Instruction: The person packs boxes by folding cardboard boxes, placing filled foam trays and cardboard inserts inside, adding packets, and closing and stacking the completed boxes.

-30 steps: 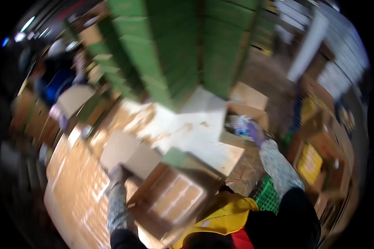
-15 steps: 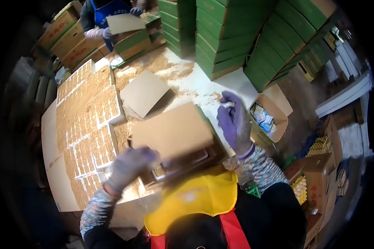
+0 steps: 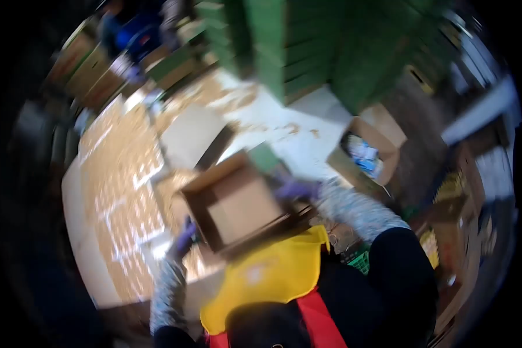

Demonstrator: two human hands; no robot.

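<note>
A cardboard box (image 3: 238, 211) with its top uncovered lies tilted just in front of my yellow apron (image 3: 272, 258). Flat brown cardboard shows inside it. At its left side is my purple-gloved left hand (image 3: 182, 239), the fingers closed on the box wall. My right hand (image 3: 298, 188), also gloved, is at the opposite wall and appears to grip it; motion smears its fingers. A green panel (image 3: 264, 156) shows just beyond the box. Flat cardboard sheets (image 3: 191, 134) lie behind it on the table.
White-edged trays filled with tan grains (image 3: 124, 156) cover the table's left. Green boxes (image 3: 307, 52) stand in tall stacks at the back. An open carton with blue packets (image 3: 365, 159) is at right. A co-worker in a blue apron (image 3: 139, 37) stands at the far left.
The cardboard sheet that covered the box no longer lies across its top; the inside now shows. My right hand came down from the air to the box, and my left moved to its side.
</note>
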